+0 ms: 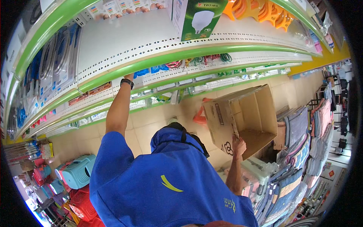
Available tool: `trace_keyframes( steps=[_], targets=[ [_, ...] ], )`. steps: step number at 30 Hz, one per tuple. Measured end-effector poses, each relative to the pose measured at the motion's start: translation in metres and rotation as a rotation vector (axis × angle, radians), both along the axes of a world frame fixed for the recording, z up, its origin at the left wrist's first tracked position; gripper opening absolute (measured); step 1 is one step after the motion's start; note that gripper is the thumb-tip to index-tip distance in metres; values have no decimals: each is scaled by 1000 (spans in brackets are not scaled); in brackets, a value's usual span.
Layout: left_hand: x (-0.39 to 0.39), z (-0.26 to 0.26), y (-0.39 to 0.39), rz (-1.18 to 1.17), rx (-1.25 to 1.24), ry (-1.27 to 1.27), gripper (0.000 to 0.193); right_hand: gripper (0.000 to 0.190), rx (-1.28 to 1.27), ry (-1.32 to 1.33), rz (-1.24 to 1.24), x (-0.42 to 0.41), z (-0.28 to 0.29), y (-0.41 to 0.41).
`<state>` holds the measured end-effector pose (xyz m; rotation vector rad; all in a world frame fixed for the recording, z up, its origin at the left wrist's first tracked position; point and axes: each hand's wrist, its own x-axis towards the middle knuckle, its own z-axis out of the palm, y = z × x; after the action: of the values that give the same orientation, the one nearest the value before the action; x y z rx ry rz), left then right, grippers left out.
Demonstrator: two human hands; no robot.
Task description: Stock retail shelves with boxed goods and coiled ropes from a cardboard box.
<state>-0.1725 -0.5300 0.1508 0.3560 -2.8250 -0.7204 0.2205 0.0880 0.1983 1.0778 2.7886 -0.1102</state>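
My right hand (239,146) grips the near edge of a large open cardboard box (217,122), which is tilted with its empty inside showing. Beneath the box's left side shows part of a red plastic stool (200,116). My left arm reaches forward to a shelf unit; my left hand (129,76), above a black wristwatch, is mostly hidden under the green edge of the upper shelf (181,54). Blue plastic-looking items (141,73) lie just right of that hand. Whether its fingers hold anything cannot be seen.
A green boxed light bulb (201,21) and orange plastic items (261,14) stand on the upper shelf. Packaged hoses (58,56) hang at left. Folded towels (296,127) are stacked at right, near the box. Blue plastic stools (79,171) and red ones (83,204) stand behind at left.
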Motion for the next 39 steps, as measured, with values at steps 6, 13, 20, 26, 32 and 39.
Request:
trace_keyframes(
  steps=[6,13,20,26,32,39],
  targets=[
    [-6,1,5,8,-16,1,35,55,-41,101,17,-3,10,-5],
    [-19,7,-9,8,-27,-27,34,54,12,51,-54,-9,18,-12],
    [-23,8,-1,-16,-10,16,33,52,34,32,-55,-7,10,-10],
    [-30,-3,35,-42,11,65,32,50,61,74,-38,-4,1,-3],
    [-47,0,59,-93,14,49,31,46,-60,35,-14,-2,11,-4],
    [-63,14,70,-140,14,-16,30,46,-65,99,-43,-3,24,-12]
  ],
)
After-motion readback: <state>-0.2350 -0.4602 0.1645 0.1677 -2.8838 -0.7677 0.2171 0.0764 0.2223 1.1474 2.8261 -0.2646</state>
